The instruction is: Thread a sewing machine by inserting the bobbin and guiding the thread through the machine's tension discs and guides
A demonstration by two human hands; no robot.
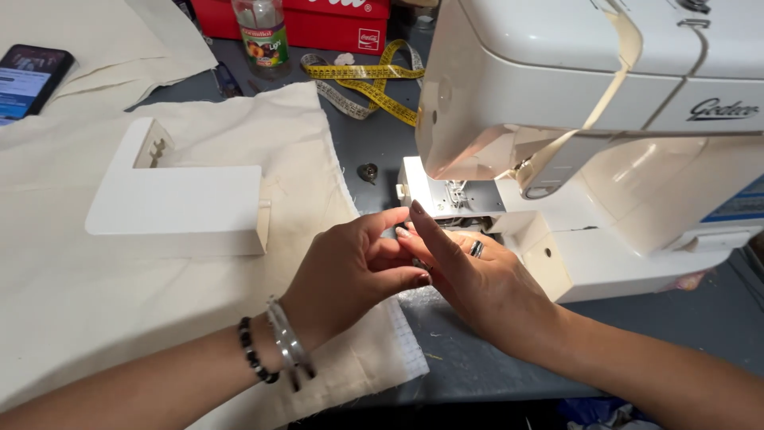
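Observation:
My left hand (pixel 350 275) and my right hand (pixel 469 275) meet just in front of the lit needle area (pixel 455 195) of a white sewing machine (pixel 589 103). The fingertips of both hands pinch together at something small that I cannot make out. My right hand wears a ring, and its forefinger points up toward the machine's free arm. Bracelets circle my left wrist (pixel 274 350). The machine's removable white L-shaped cover (pixel 179 209) lies on cream fabric (pixel 95 295) to the left.
A yellow tape measure (pixel 374 84), a small round bobbin (pixel 368 172), a bottle (pixel 263 36) and a red box (pixel 318 20) sit at the back of the grey table. A phone (pixel 30 78) lies at the far left.

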